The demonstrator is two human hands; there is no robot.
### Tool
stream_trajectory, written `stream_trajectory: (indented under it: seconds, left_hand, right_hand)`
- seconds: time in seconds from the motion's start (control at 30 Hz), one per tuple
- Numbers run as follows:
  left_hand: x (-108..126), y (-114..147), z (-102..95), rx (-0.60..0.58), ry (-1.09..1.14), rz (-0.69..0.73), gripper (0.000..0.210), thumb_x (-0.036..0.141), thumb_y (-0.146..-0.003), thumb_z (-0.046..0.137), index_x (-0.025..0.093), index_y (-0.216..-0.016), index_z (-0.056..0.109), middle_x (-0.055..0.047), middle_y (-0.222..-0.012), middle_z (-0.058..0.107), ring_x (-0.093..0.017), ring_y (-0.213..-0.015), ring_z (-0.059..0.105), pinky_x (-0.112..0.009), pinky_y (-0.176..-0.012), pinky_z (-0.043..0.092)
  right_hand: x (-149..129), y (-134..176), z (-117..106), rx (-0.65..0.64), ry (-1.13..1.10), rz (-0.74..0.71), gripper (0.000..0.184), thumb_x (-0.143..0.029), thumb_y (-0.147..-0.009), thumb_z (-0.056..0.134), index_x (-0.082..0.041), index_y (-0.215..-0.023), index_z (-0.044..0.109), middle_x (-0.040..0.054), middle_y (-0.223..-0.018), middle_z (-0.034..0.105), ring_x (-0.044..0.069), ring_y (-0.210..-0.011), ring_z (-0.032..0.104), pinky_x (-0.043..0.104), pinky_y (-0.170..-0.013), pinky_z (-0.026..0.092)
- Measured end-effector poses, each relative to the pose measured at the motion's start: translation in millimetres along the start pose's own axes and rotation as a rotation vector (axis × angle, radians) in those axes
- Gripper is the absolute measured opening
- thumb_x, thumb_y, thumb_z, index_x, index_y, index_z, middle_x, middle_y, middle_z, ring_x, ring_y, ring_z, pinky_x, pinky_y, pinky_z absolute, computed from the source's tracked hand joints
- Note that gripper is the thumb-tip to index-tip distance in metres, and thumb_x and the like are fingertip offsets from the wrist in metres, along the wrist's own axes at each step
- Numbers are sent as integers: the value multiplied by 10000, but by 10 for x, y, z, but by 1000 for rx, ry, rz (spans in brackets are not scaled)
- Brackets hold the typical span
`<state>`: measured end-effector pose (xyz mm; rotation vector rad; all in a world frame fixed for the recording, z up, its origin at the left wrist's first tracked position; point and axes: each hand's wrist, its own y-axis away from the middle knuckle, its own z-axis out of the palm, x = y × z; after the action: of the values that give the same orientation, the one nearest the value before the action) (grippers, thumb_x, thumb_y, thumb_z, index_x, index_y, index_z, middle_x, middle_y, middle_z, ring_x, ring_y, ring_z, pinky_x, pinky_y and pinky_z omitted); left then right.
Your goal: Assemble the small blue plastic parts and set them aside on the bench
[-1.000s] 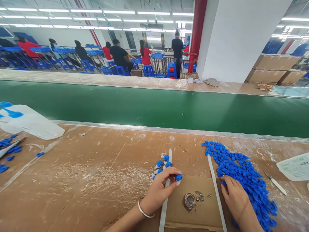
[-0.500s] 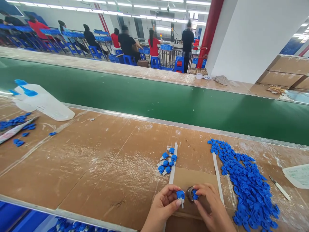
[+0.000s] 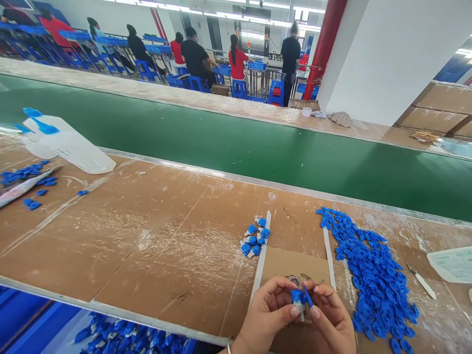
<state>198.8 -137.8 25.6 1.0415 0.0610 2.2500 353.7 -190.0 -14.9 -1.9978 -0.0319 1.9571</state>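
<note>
My left hand [image 3: 269, 307] pinches a small blue-and-white plastic part [image 3: 296, 297] between thumb and fingers. Against its right side, my right hand [image 3: 330, 312] grips a thin blue piece [image 3: 307, 296]; the two pieces meet, though their exact fit is hard to see. Just behind my fingertips, a small round container [image 3: 294, 280] is partly covered by the hands. It stands on a cardboard pad [image 3: 295, 260] between two white strips. Several blue-and-white parts [image 3: 254, 239] lie left of the pad, and a large pile of flat blue pieces [image 3: 379, 275] spreads to the right.
A white-handled knife [image 3: 422, 282] lies right of the pile. A blue bin [image 3: 47, 324] with blue-and-white parts sits below the table's front edge. Beyond the table runs a green belt [image 3: 221, 142]. At far left are a translucent plastic piece [image 3: 81, 150] and loose blue pieces [image 3: 22, 173].
My right hand has left the round container with its blue piece and come over to the part in my left hand. My left hand has shifted slightly right. The view has tilted down a little.
</note>
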Motion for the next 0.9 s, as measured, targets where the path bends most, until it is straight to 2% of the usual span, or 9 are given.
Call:
stream_trajectory:
  seconds: [0.1, 0.17, 0.23, 0.33, 0.5, 0.63, 0.77, 0.83, 0.9]
  left_hand:
    - [41, 34, 78, 30, -4, -8, 388, 327, -612, 902, 163, -872, 665, -41, -808, 697, -136, -742, 616, -225, -674, 489]
    - [40, 35, 98, 36, -10, 0, 378, 319, -610, 903, 166, -865, 670, -44, -811, 707, -140, -744, 626, -221, -670, 486]
    - [31, 24, 101, 46, -17, 8, 362, 315, -605, 905, 172, -851, 681, -46, -820, 712, -146, -748, 636, -225, -674, 492]
    - [31, 14, 88, 66, -35, 41, 337, 295, -557, 927, 169, -778, 706, -32, -804, 694, -143, -742, 639, -228, -695, 503]
    - [43, 60, -4, 80, -54, 64, 333, 302, -499, 946, 160, -677, 703, -17, -770, 658, -131, -705, 615, -214, -663, 486]
    - [-19, 101, -194, 111, -125, 11, 354, 335, -541, 925, 159, -738, 689, -48, -853, 678, -166, -773, 622, -239, -692, 481]
    - [-63, 168, -344, 71, -151, -57, 405, 384, -551, 912, 153, -779, 669, -65, -838, 685, -168, -750, 608, -250, -692, 472]
    - [-18, 228, -349, 101, -136, -75, 384, 386, -593, 892, 158, -821, 685, -53, -802, 673, -150, -709, 589, -241, -665, 465]
    - [73, 283, -331, 154, -105, -80, 354, 375, -636, 869, 172, -875, 705, -53, -829, 675, -143, -695, 582, -232, -633, 457]
  right_hand:
    - [-46, -8, -17, -6, -1, -30, 213, -310, -919, 593, -258, -1125, 605, 120, -1088, 706, 264, -974, 699, 383, -740, 622]
    - [-105, -21, -19, -21, 74, -84, 200, -273, -924, 584, -259, -1120, 624, 114, -1099, 702, 253, -991, 695, 368, -748, 622]
    - [-174, -26, -2, -27, 209, -177, 212, -210, -900, 608, -260, -1101, 650, 105, -1109, 695, 249, -1006, 687, 368, -766, 618]
    - [-244, 11, 58, -1, 419, -377, 349, -119, -854, 624, -296, -1154, 647, 83, -1095, 700, 249, -993, 677, 404, -783, 602]
    - [-194, 100, 121, -9, 575, -530, 364, -214, -908, 529, -254, -1263, 594, 114, -1055, 714, 265, -937, 684, 412, -734, 577]
    - [-183, 15, 126, -142, 533, -555, 318, -276, -935, 500, -238, -1237, 593, 97, -1041, 722, 235, -913, 696, 361, -730, 585]
    - [-258, -111, 231, -264, 582, -585, 314, -289, -942, 500, -235, -1241, 579, 51, -1029, 733, 204, -938, 691, 325, -777, 580]
    - [-293, -134, 252, -266, 633, -633, 336, -326, -960, 466, -222, -1265, 561, 45, -1057, 729, 208, -985, 683, 323, -807, 576]
    - [-305, -130, 165, -231, 706, -624, 345, -331, -971, 434, -219, -1275, 555, 46, -1110, 713, 209, -1033, 669, 311, -839, 566]
